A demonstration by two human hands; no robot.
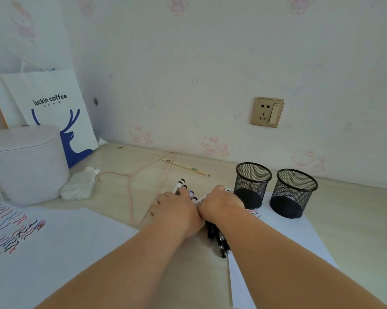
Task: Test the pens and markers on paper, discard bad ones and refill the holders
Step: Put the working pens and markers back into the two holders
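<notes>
A bunch of markers (180, 184) and black pens (220, 241) lies on the desk between my hands. White marker barrels with dark caps stick out beyond my fingers; the black pen ends show below my wrists. My left hand (177, 211) and my right hand (221, 205) press together, cupped round the bunch from both sides. Two black mesh holders (252, 186) (293, 194) stand just right of my right hand, and both look empty. A sheet of test paper (32, 241) with wavy ink lines lies at the left. A second sheet (299, 233) lies under the holders.
A white lidded bin (25, 163) stands at the left with a coffee paper bag (54, 108) behind it. A crumpled tissue (79, 185), a pink wire hanger (143, 175) and a thin wooden stick (185, 167) lie behind my hands. A wall socket (268, 112) is above the holders.
</notes>
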